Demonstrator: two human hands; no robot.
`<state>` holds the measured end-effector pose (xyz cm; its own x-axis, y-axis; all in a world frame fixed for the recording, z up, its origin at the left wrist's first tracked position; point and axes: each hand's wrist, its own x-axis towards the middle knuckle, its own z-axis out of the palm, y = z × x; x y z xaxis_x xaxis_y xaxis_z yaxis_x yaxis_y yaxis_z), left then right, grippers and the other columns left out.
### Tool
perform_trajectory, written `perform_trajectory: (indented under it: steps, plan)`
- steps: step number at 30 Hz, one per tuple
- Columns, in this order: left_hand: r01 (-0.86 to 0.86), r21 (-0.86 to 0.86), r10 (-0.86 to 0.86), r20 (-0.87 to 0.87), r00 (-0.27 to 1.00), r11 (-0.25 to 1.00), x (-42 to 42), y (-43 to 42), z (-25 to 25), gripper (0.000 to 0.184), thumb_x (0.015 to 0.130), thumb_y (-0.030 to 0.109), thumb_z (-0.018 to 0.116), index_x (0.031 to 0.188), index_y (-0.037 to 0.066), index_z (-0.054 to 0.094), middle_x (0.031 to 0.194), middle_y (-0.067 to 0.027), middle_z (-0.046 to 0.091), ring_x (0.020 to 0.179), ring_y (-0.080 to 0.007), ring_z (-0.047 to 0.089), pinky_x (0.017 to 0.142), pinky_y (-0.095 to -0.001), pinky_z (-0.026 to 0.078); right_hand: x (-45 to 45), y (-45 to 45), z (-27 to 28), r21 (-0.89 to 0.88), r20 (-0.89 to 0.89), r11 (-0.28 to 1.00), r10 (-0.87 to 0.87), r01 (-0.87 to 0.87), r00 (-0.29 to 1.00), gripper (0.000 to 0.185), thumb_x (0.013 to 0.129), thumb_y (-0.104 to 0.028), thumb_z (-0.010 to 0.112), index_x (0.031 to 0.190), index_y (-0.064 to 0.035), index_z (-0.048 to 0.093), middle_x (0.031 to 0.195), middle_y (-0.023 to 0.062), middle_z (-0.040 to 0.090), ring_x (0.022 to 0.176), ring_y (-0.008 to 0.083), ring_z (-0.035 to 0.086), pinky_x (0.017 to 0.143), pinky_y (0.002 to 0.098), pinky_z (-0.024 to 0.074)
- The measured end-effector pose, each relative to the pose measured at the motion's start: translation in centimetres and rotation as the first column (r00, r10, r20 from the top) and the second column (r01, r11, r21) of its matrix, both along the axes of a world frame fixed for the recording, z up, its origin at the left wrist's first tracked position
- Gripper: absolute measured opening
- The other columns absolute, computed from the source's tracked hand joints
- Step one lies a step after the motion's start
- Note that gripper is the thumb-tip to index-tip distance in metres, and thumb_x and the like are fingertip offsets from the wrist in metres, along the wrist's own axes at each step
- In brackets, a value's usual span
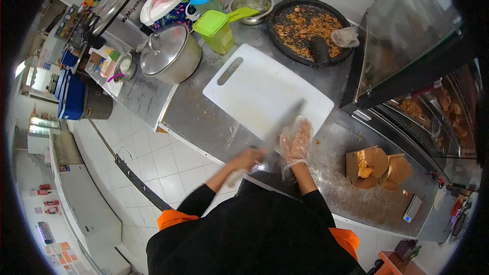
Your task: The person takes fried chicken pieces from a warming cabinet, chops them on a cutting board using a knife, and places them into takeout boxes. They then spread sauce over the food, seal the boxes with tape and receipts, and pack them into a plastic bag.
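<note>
My left hand [245, 160], bare and slightly blurred, is closed at the counter's front edge, below the white cutting board [254, 84]. A knife [289, 117] reaches from it up over the board, its blade smeared by motion; the handle is mostly hidden in the fist. Just right of the blade, my right hand [296, 142] wears a clear plastic glove and lies over the board's lower right edge. Its fingers are stretched out, and nothing shows in them. Whether the glove touches the blade is unclear.
Behind the board are a stone mortar [285, 53] of crumbs with a dark pestle [319, 51], a green lidded container [218, 35] and a lidded pot [175, 66]. To the right stand an open cardboard box [374, 165] with fried food, a small scale [411, 209] and a glass display case [407, 35].
</note>
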<state>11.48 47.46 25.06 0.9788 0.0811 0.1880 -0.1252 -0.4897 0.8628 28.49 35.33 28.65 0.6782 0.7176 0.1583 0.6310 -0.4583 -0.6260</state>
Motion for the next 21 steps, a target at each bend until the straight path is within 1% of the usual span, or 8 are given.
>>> perform_trajectory:
  steps: [1,3,10,13,16,18,19,21]
  plan:
    - [-0.124,-0.191,0.057,-0.323,0.945,0.974,0.8,-3.2,-1.4,0.030,0.084,0.024,0.039,0.086,-0.004,0.049,0.056,-0.0064,0.050,0.050,-0.0189,0.050,0.049,-0.0326,0.042,-0.5,-0.1,0.5,0.002,0.001,1.000,0.008,-0.008,1.000,0.076,0.074,-0.037,0.049,0.127,0.0029,0.013,0.131,0.0244,0.013,0.122,0.0389,0.009,0.100,0.0442,0.0087]
    - [-0.416,-0.400,0.046,-0.674,0.738,0.817,4.2,-6.8,3.9,0.032,0.085,0.025,0.037,0.076,-0.004,0.047,0.051,-0.0069,0.047,0.045,-0.0183,0.048,0.043,-0.0313,0.039,-1.2,-0.2,1.5,0.036,-0.008,0.999,-0.040,0.040,0.999,0.076,0.074,-0.038,0.048,0.127,0.0026,0.012,0.132,0.0243,0.011,0.122,0.0383,0.009,0.100,0.0441,0.0099]
    - [-0.511,-0.675,0.145,-0.522,0.841,0.532,4.7,-3.9,11.1,0.017,0.080,0.016,0.045,0.079,-0.001,0.046,0.049,-0.0039,0.043,0.039,-0.0117,0.043,0.036,-0.0252,0.037,0.6,5.8,8.0,0.277,0.124,0.949,0.119,-0.149,0.985,0.065,0.078,-0.034,0.044,0.128,-0.0016,0.016,0.133,0.0205,0.013,0.123,0.0376,0.010,0.100,0.0448,0.0094]
    - [-0.496,-0.584,0.209,-0.490,0.846,0.643,6.0,0.7,15.4,0.017,0.076,0.014,0.047,0.084,-0.002,0.046,0.052,-0.0041,0.044,0.039,-0.0113,0.044,0.037,-0.0249,0.038,6.6,12.0,12.5,0.265,0.344,0.908,0.226,-0.325,0.911,0.059,0.079,-0.028,0.042,0.128,-0.0034,0.020,0.133,0.0188,0.016,0.123,0.0343,0.011,0.101,0.0420,0.0110]
    - [-0.475,-0.464,0.214,-0.508,0.834,0.748,7.4,5.8,17.5,0.019,0.074,0.014,0.048,0.084,-0.002,0.045,0.054,-0.0046,0.046,0.040,-0.0106,0.044,0.037,-0.0236,0.039,15.3,15.8,14.9,0.073,0.598,0.997,-0.065,0.027,0.799,0.054,0.082,-0.027,0.038,0.127,-0.0027,0.022,0.132,0.0186,0.019,0.123,0.0311,0.014,0.101,0.0384,0.0132]
    - [-0.450,-0.239,0.314,-0.447,0.838,0.860,9.5,8.3,18.2,0.025,0.072,0.012,0.047,0.092,0.002,0.036,0.059,-0.0085,0.048,0.046,-0.0166,0.048,0.043,-0.0288,0.041,18.8,16.3,14.9,0.245,-0.065,0.887,-0.389,0.392,0.919,0.053,0.085,-0.034,0.033,0.126,-0.0018,0.023,0.130,0.0180,0.024,0.123,0.0275,0.019,0.100,0.0331,0.0150]
    - [-0.479,-0.090,0.410,-0.393,0.823,0.873,11.0,9.1,18.7,0.027,0.071,0.010,0.047,0.095,0.004,0.034,0.062,-0.0102,0.048,0.048,-0.0203,0.049,0.046,-0.0309,0.041,19.3,16.0,15.1,0.267,-0.056,0.865,-0.427,0.426,0.902,0.053,0.085,-0.034,0.033,0.126,-0.0018,0.023,0.130,0.0180,0.024,0.123,0.0275,0.019,0.100,0.0331,0.0150]
    - [-0.456,0.268,0.507,-0.168,0.845,0.849,15.2,11.1,17.2,0.034,0.069,0.009,0.047,0.098,0.005,0.028,0.070,-0.0193,0.050,0.062,-0.0361,0.053,0.058,-0.0400,0.042,17.4,15.0,15.5,0.448,-0.556,0.735,-0.216,0.508,0.803,0.054,0.086,-0.034,0.032,0.127,-0.0008,0.020,0.132,0.0142,0.021,0.124,0.0232,0.017,0.101,0.0307,0.0113]
